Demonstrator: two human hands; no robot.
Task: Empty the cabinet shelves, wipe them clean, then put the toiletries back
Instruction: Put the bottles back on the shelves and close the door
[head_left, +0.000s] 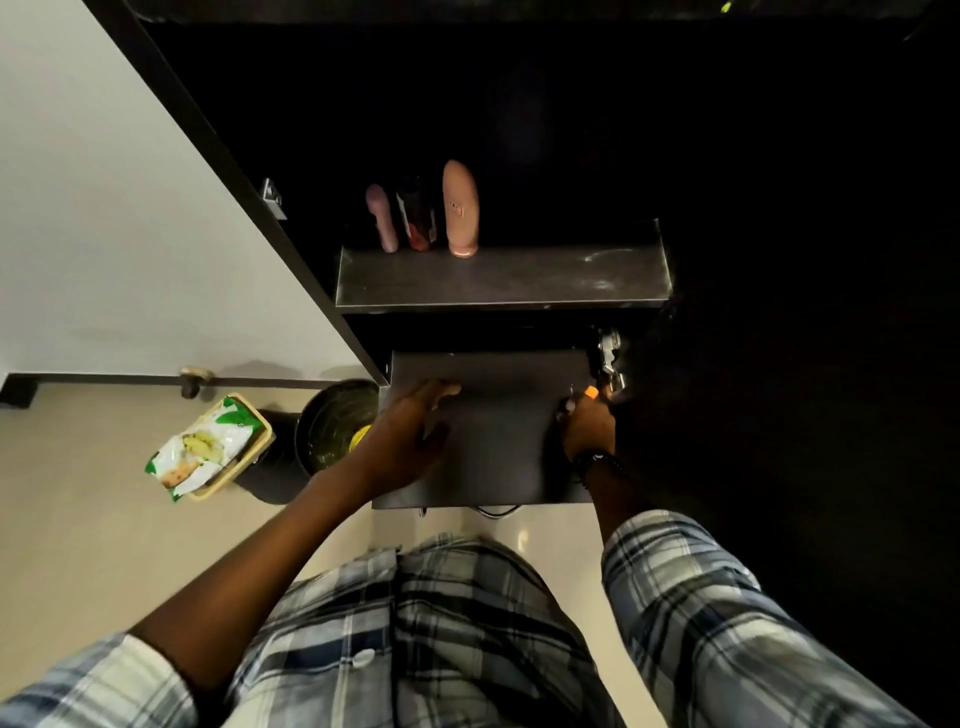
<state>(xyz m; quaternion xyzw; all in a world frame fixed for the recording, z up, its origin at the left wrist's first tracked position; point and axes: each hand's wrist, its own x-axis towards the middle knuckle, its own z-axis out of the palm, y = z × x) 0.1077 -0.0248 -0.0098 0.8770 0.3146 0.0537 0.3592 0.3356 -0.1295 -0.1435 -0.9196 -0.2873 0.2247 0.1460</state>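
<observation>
The dark cabinet stands open in front of me. Its upper shelf (519, 280) carries three toiletries at its left end: a small pink tube (383, 218), a dark bottle (417, 218) and a tall tan tube (460, 210). The lower shelf (493, 457) is bare. My left hand (410, 436) lies flat on its left part, fingers spread, holding nothing. My right hand (589, 423) is at the shelf's right edge, closed on a small orange thing (591, 392) that is mostly hidden, close to the door hinge (609, 358).
On the floor to the left stand a dark round bin (332, 423) and a beige basket (244, 447) holding a green and white packet (202, 449). A white wall (104, 208) runs along the left. The cabinet's right side is in deep shadow.
</observation>
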